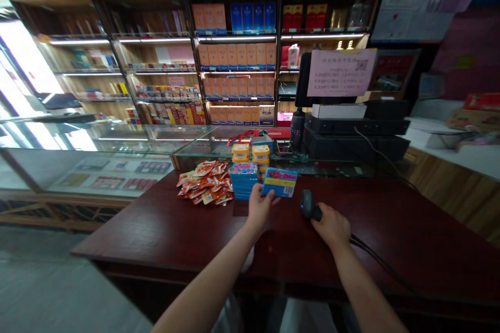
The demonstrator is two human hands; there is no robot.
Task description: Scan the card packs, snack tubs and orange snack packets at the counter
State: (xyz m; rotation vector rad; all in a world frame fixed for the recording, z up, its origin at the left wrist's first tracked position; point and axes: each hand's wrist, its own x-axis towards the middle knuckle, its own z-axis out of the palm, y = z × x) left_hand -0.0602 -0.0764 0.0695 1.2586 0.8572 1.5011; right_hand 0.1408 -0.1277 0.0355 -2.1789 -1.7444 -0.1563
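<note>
My left hand [261, 207] grips a flat blue box [279, 182] with pink lettering and a yellow band, its barcode side turned toward me. In my right hand [333, 225] is a dark barcode scanner [308, 204], its head pointing left toward the box and a small blue light showing on it. Just left of the held box stands a stack of similar blue boxes [244, 182]. Yellow-lidded tubs [260, 153] are piled behind that stack. To its left lies a heap of orange snack packets [207, 182].
The dark red wooden desk [156, 234] spans the front, with a scanner cable [378, 259] trailing right. A glass counter [117, 166] runs along the left and back. A black bottle [297, 130] and a monitor with a pink notice [339, 73] stand behind; stocked shelves [239, 70] line the wall.
</note>
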